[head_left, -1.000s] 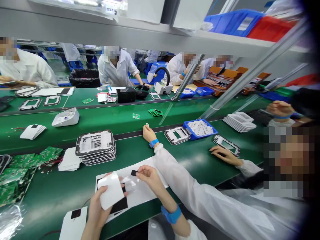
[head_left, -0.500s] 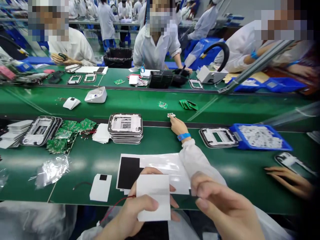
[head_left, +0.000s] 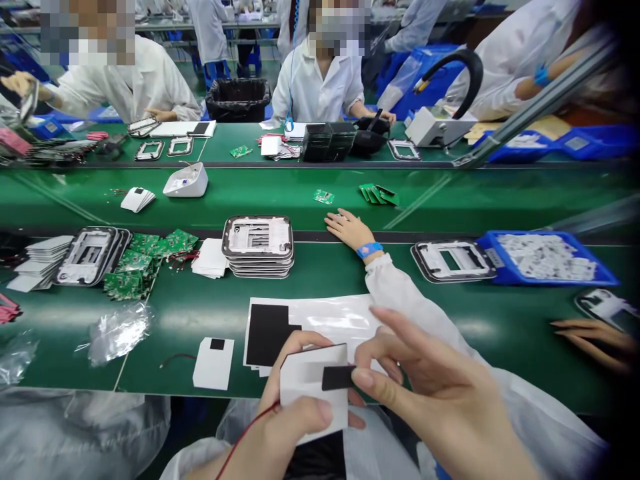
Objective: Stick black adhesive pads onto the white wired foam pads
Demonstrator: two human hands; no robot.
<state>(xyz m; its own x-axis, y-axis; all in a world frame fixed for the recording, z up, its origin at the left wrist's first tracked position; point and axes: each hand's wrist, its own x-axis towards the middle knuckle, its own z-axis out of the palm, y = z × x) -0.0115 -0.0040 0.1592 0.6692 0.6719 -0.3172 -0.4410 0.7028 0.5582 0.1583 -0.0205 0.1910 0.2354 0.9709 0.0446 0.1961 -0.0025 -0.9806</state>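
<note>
My left hand (head_left: 295,407) is closed around a white flat battery pack (head_left: 305,383), thumb across its face and fingers behind; a red wire (head_left: 247,433) trails from it. Between thumb and fingertips, my right hand (head_left: 425,387) pinches a small black adhesive pad (head_left: 336,378), which lies over the pack's right edge. Whether the pad is stuck down I cannot tell. Behind my hands lies a white backing sheet (head_left: 325,310) with a large black patch (head_left: 267,333). To the left, another white pack (head_left: 213,370) bears a black square.
A co-worker's hand (head_left: 353,233) with a blue wristband reaches to the belt edge from the right. Stacked frames (head_left: 257,243), green circuit boards (head_left: 130,267) and a plastic bag (head_left: 120,333) lie left. A blue tray (head_left: 550,260) of white parts and another person's hand (head_left: 595,340) are right.
My right hand has come leftward to the white pack, and a black pad now shows in its fingertips over the pack. The pack has tilted. The co-worker's hand has flattened at the belt edge.
</note>
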